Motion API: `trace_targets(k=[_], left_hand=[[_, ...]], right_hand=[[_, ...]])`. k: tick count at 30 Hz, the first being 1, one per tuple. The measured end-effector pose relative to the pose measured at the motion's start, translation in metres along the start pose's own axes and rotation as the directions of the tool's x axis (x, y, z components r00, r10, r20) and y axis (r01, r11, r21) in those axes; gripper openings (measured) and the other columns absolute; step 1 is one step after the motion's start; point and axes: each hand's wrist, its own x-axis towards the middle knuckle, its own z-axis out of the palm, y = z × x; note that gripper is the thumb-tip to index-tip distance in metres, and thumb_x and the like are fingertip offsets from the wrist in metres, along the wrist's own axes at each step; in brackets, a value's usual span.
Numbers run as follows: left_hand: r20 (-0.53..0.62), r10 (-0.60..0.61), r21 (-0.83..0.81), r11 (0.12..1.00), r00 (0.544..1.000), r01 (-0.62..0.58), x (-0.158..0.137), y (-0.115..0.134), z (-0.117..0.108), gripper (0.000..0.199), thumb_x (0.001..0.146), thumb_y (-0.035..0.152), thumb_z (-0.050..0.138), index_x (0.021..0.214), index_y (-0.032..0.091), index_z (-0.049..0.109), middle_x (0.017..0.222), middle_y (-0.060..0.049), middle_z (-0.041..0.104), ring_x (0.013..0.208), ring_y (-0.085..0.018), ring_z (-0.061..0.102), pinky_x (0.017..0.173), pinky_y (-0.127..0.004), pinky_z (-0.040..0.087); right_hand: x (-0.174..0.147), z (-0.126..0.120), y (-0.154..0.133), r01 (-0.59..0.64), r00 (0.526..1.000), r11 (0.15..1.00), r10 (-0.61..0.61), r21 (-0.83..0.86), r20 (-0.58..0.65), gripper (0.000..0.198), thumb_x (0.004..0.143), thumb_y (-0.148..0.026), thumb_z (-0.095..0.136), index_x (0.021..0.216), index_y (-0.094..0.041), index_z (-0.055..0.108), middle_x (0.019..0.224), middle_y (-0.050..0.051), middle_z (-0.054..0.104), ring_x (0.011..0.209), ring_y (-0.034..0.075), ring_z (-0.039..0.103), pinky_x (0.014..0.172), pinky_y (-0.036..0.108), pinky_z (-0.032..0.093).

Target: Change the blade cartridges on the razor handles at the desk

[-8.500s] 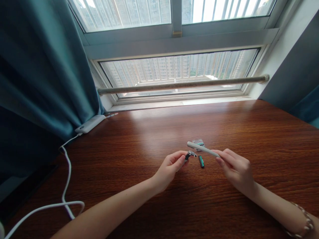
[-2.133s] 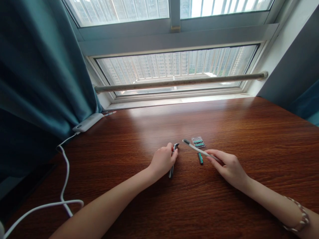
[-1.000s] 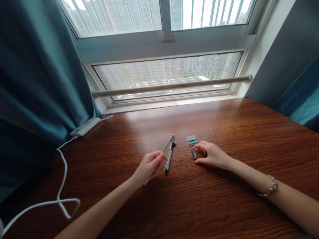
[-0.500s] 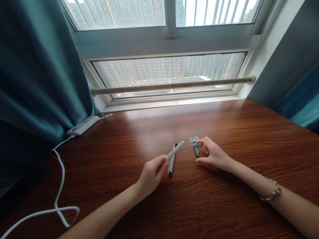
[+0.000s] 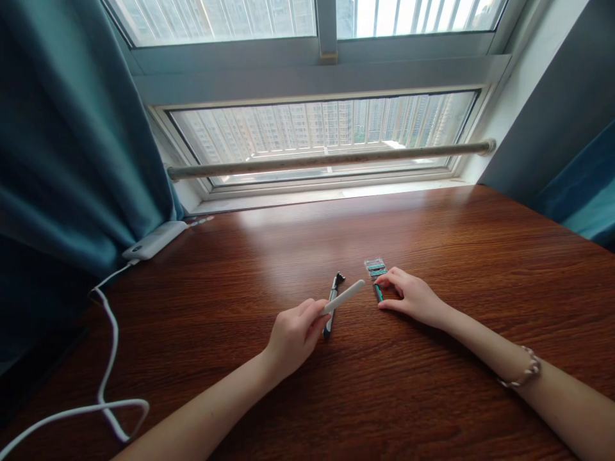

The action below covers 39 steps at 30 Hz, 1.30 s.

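Note:
My left hand (image 5: 295, 333) is closed around one end of a slim white stick (image 5: 348, 296) with a rounded tip, held above the table. Below and behind that stick lies a silver-and-black razor handle (image 5: 333, 293), its dark head pointing away from me. On the right, my right hand (image 5: 408, 296) has thumb and fingers at the two ends of a small black-and-teal razor cartridge (image 5: 378, 293) on the table. Just beyond it lies a clear plastic case (image 5: 375, 264) holding teal-striped razor cartridges, partly behind my fingertips.
The brown wooden table (image 5: 269, 256) reaches to the window sill. A white power strip or adapter (image 5: 156, 240) lies at the back left beside the blue curtain (image 5: 86, 128), with a white cable (image 5: 113, 339) running down the left side. A rail (image 5: 331, 160) crosses the window.
My right thumb and fingers have closed in on the small cartridge beside the case. The white stick in my left hand has shifted slightly right and lower. The view has tilted a little.

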Motion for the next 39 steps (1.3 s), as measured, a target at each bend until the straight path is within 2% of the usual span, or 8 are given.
trace_targets(k=[7,11,20,28,32,34,36,39], left_hand=[[0.024,0.121,0.216,0.969,0.992,-0.123,-0.005,0.003,0.005,0.028,0.084,0.025,0.040,0.109,0.020,0.054,0.073,-0.003,0.056,0.062,-0.012,0.048,0.058,-0.022,0.035],[-0.014,0.221,0.292,0.934,0.975,-0.208,-0.009,0.004,0.008,0.032,0.082,0.023,0.044,0.114,0.022,0.052,0.073,-0.002,0.055,0.061,-0.011,0.048,0.057,-0.022,0.035],[-0.055,0.287,0.352,0.902,0.956,-0.251,-0.008,0.004,0.008,0.035,0.080,0.023,0.050,0.114,0.024,0.052,0.070,-0.001,0.054,0.058,-0.010,0.046,0.054,-0.022,0.034],[-0.008,0.237,0.169,0.958,0.972,-0.232,-0.009,0.001,0.009,0.036,0.080,0.020,0.050,0.115,0.022,0.051,0.070,-0.002,0.052,0.059,-0.010,0.045,0.054,-0.022,0.034],[-0.056,0.027,-0.211,0.977,0.998,-0.038,-0.006,0.013,0.003,0.023,0.081,0.020,0.046,0.102,0.019,0.055,0.069,-0.001,0.052,0.059,-0.009,0.045,0.055,-0.021,0.035],[-0.046,-0.283,-0.455,0.859,0.958,0.232,-0.003,0.025,0.000,0.013,0.080,0.025,0.050,0.089,0.017,0.056,0.059,0.003,0.046,0.052,-0.006,0.040,0.050,-0.018,0.032],[0.137,-0.494,-0.675,0.588,0.859,0.446,-0.001,0.038,0.000,0.016,0.077,0.031,0.054,0.084,0.017,0.054,0.052,0.007,0.037,0.043,-0.003,0.031,0.042,-0.016,0.026],[0.467,-0.465,-0.786,0.172,0.752,0.594,0.000,0.052,0.004,0.019,0.076,0.033,0.056,0.084,0.016,0.054,0.043,0.011,0.026,0.035,-0.001,0.018,0.035,-0.016,0.014]], right_hand=[[-0.011,0.001,-0.012,0.007,1.000,1.000,-0.006,0.029,-0.021,0.031,0.065,-0.033,0.065,0.090,-0.021,0.051,0.075,-0.002,0.053,0.064,0.012,0.052,0.057,0.023,0.040],[-0.020,0.005,-0.027,0.094,0.995,0.970,-0.089,0.225,-0.035,0.035,0.066,-0.026,0.064,0.095,-0.019,0.046,0.072,-0.002,0.053,0.058,0.010,0.050,0.052,0.021,0.042],[-0.027,-0.004,-0.047,0.282,0.955,0.904,-0.232,0.322,-0.186,0.036,0.065,-0.016,0.062,0.099,-0.018,0.050,0.084,0.003,0.058,0.073,0.013,0.054,0.065,0.026,0.046],[-0.030,0.005,-0.046,0.288,0.954,0.803,-0.192,0.522,-0.231,0.037,0.071,-0.012,0.058,0.105,-0.016,0.047,0.101,0.008,0.053,0.083,0.015,0.057,0.075,0.028,0.051],[-0.032,0.007,-0.044,0.315,0.943,0.844,-0.227,0.434,-0.242,0.039,0.068,-0.016,0.063,0.104,-0.016,0.048,0.096,0.007,0.056,0.080,0.014,0.057,0.072,0.028,0.051],[-0.034,0.008,-0.046,0.327,0.936,0.869,-0.243,0.370,-0.256,0.039,0.067,-0.018,0.065,0.103,-0.016,0.049,0.090,0.005,0.057,0.076,0.014,0.056,0.069,0.027,0.049],[-0.036,0.009,-0.051,0.331,0.933,0.879,-0.249,0.343,-0.260,0.039,0.067,-0.019,0.065,0.102,-0.016,0.049,0.086,0.004,0.057,0.073,0.013,0.054,0.068,0.027,0.048],[-0.039,0.013,-0.062,0.337,0.934,0.869,-0.260,0.362,-0.246,0.039,0.067,-0.018,0.064,0.103,-0.016,0.048,0.084,0.004,0.056,0.073,0.013,0.053,0.067,0.027,0.048]])
